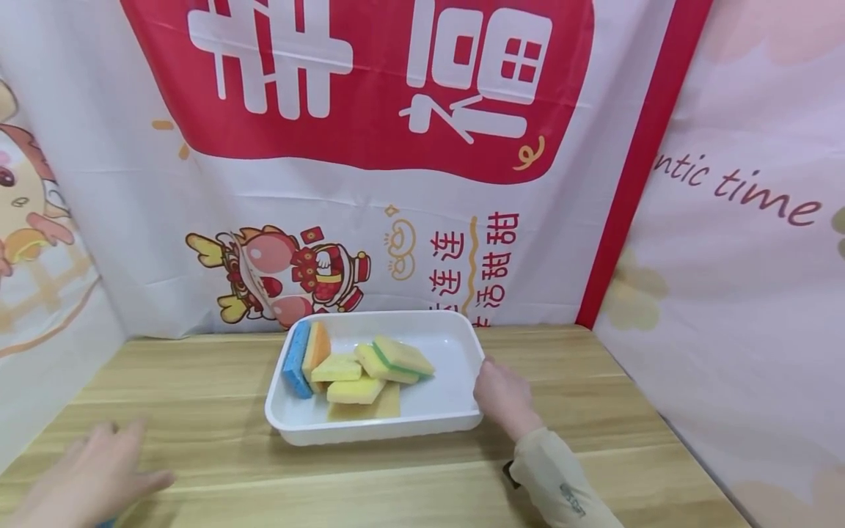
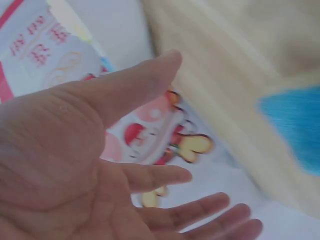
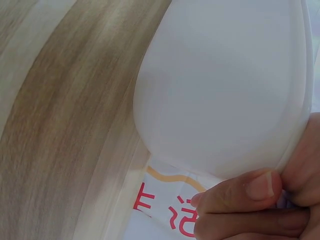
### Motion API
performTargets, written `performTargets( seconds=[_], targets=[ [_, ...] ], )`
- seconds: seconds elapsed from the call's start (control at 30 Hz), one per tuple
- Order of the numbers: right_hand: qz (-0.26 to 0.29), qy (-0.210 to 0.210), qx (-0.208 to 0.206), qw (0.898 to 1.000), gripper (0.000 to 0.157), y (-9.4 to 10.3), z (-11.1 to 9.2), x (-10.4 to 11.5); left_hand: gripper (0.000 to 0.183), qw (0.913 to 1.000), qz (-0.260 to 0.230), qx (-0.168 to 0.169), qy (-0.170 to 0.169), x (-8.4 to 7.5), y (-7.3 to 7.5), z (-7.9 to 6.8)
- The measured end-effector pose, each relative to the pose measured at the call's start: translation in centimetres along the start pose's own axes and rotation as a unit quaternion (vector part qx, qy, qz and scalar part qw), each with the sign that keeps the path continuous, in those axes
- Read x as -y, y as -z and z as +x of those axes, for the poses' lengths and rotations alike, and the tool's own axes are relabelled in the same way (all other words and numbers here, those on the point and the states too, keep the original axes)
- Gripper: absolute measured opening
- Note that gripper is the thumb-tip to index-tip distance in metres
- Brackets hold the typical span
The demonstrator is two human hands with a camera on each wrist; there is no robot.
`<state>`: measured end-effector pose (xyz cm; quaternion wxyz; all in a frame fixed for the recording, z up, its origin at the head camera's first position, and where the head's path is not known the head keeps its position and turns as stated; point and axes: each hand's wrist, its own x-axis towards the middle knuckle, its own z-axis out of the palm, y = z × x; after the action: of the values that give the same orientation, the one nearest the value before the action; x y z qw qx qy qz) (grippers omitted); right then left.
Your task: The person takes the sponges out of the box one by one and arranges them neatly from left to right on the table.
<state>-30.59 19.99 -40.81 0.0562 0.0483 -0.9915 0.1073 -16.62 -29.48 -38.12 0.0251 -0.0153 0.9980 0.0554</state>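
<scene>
A white plastic tray [image 1: 436, 423] stands on the wooden table, and my right hand [image 1: 505, 396] grips its right end by the rim. The right wrist view shows the thumb and curled fingers [image 3: 240, 197] at the tray's edge. Inside lie a blue sponge [image 1: 297, 361], an orange-and-yellow sponge [image 1: 318, 350], a yellow-and-green sponge [image 1: 404, 356] and several yellow sponge pieces. My left hand [image 1: 92, 473], blurred, hovers at the table's near left with fingers spread, holding nothing. Near it is a blue piece [image 2: 295, 127], cut off by the frame; its kind is unclear.
The wooden table [image 1: 218, 411] runs back to a white hanging cloth [image 1: 422, 191] with red print, close behind the tray. Printed cloth walls [image 1: 746, 293] stand at both sides.
</scene>
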Motion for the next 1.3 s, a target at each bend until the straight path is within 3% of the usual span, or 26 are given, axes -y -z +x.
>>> performTargets(
  seconds=[0.1, 0.17, 0.43, 0.67, 0.97, 1.17, 1.3],
  targets=[
    [0.001, 0.002, -0.004, 1.0, 0.041, 0.0, 0.0, 0.1, 0.096, 0.9971, 0.002, -0.064, -0.04, -2.4, 1.3, 1.1],
    [0.002, 0.005, -0.009, 1.0, 0.04, -0.1, 0.0, 0.2, 0.095, 0.9935, -0.005, -0.087, -0.073, -4.2, 2.2, 1.8],
    [0.007, -0.001, -0.015, 1.0, 0.035, -0.4, 0.2, 0.2, 0.086, 0.9763, -0.02, -0.108, -0.186, -11.5, 6.0, 4.1],
    [0.01, -0.004, -0.007, 1.0, 0.038, -0.3, 0.4, 0.2, 0.085, 0.9688, 0.011, -0.096, -0.228, -15.8, 7.7, 5.9],
    [0.005, -0.009, -0.002, 1.0, 0.043, -0.3, 0.5, 0.0, 0.081, 0.9609, 0.028, -0.04, -0.272, -20.2, 7.6, 8.4],
    [0.002, -0.012, 0.002, 1.0, 0.042, -0.4, 0.6, -0.2, 0.079, 0.9584, 0.047, -0.003, -0.282, -23.4, 7.4, 9.6],
    [0.007, -0.01, 0.004, 1.0, 0.041, -0.3, 0.5, -0.2, 0.078, 0.952, 0.06, 0.016, -0.3, -25.0, 7.4, 10.7]
  ],
)
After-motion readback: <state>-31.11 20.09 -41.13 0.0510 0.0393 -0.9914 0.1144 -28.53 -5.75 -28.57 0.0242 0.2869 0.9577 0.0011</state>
